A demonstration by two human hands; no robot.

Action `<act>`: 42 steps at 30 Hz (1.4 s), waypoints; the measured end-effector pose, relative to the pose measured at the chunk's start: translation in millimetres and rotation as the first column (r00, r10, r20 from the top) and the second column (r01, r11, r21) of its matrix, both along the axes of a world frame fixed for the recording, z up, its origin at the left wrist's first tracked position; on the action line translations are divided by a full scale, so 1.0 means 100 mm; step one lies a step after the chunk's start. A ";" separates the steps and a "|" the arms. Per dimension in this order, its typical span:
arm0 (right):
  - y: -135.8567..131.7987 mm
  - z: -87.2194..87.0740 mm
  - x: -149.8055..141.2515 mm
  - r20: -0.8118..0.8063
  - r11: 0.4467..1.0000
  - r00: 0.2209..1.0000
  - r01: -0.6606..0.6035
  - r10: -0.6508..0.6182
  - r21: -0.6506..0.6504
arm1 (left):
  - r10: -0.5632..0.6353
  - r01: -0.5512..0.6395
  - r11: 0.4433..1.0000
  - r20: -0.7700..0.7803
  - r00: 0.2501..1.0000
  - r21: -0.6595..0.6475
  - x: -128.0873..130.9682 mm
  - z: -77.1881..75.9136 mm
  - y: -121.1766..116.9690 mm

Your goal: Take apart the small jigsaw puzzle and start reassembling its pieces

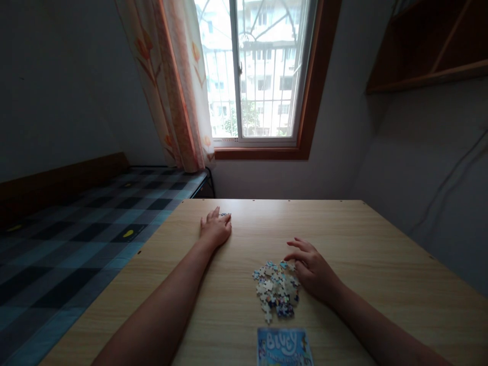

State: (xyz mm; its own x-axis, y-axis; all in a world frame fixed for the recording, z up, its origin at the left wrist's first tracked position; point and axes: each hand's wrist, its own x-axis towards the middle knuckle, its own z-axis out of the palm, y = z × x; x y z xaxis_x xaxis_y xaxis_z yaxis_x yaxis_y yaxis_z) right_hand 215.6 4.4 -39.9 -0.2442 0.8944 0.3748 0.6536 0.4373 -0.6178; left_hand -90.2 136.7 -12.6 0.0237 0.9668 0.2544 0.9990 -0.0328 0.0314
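A loose pile of jigsaw puzzle pieces lies on the wooden table, many showing pale backs and some blue or purple printed faces. My right hand is at the pile's upper right edge, fingers apart, with a fingertip close to a blue piece; whether it touches cannot be made out. Toward the table's far left, my left hand rests on the tabletop with spread fingers. Beside its fingertips are one or more small puzzle pieces, partly hidden by the hand.
A blue box or card printed "Bluey" lies at the near edge of view, below the pile. A bed with a checked cover adjoins on the left. Beyond the table are a curtain and a barred window; a shelf hangs upper right.
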 end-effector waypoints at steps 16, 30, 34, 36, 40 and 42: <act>0.01 -0.04 0.02 -0.005 1.000 1.000 0.000 0.000 0.014 | 0.262 -0.271 0.952 0.079 0.962 0.145 -0.23 -0.06 0.10; 0.00 -0.02 0.02 -0.021 1.000 1.000 -0.002 0.002 0.015 | 0.231 -0.237 0.968 0.073 0.970 0.079 -0.20 -0.06 0.09; -0.01 -0.01 0.01 -0.035 1.000 0.999 -0.004 0.004 0.010 | 0.198 -0.202 0.975 0.054 0.979 0.096 -0.15 -0.03 0.07; -0.01 -0.01 0.01 -0.045 1.000 0.999 -0.003 0.003 0.011 | 0.162 -0.165 0.982 0.044 0.986 0.091 -0.12 -0.02 0.06; 0.00 -0.01 0.01 -0.030 1.000 1.000 -0.005 0.005 0.012 | 0.119 -0.121 0.991 0.026 0.993 0.052 -0.09 -0.02 0.06; 0.00 -0.01 0.01 -0.012 1.000 1.000 -0.006 0.006 0.009 | 0.125 -0.126 0.992 0.029 0.992 0.033 -0.09 -0.02 0.07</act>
